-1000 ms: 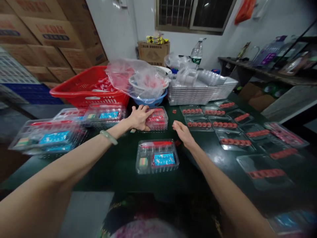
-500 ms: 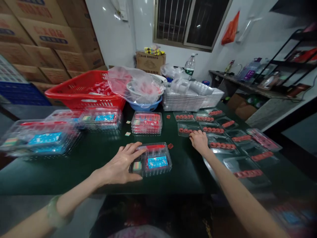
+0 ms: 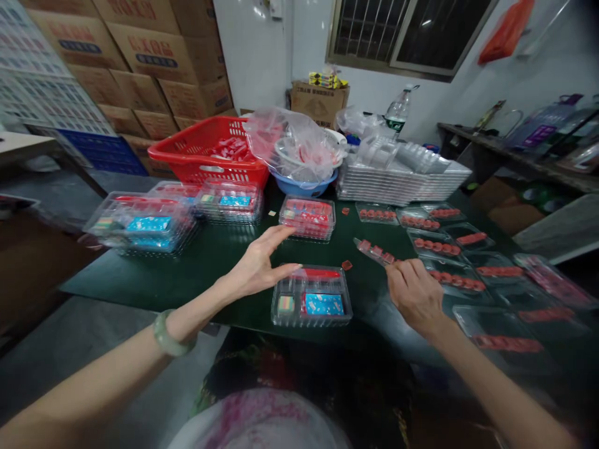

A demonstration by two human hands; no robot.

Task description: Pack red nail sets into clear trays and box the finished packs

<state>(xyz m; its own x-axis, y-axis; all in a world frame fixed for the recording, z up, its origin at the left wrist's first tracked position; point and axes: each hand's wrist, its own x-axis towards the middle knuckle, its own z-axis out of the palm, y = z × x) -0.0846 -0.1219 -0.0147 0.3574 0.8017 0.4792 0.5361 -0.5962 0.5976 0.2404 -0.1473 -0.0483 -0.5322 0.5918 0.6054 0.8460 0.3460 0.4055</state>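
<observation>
My right hand (image 3: 414,292) pinches the near end of a clear plastic tray (image 3: 377,252) with a row of small red pieces, tilted up off the dark green table. My left hand (image 3: 258,260) is open, thumb and fingers apart. Its fingertips are by a stack of clear trays with red pieces (image 3: 307,219); whether they touch is unclear. Under the left thumb is the back corner of a compartmented clear tray (image 3: 311,319), which holds a long red item, a blue patterned packet (image 3: 324,304) and a striped pastel block (image 3: 286,304). A loose red piece (image 3: 347,265) lies behind it.
Filled tray stacks (image 3: 145,224) stand at left, before a red basket (image 3: 206,163). A blue basin (image 3: 306,186) with plastic bags is at the back. Beside it are stacked clear trays (image 3: 374,186). Several trays with red pieces (image 3: 437,246) spread across the right side.
My right hand has lifted a tray of red pieces and drawn it nearer. My left hand has opened and shifted back from the compartmented tray. The view has turned left.
</observation>
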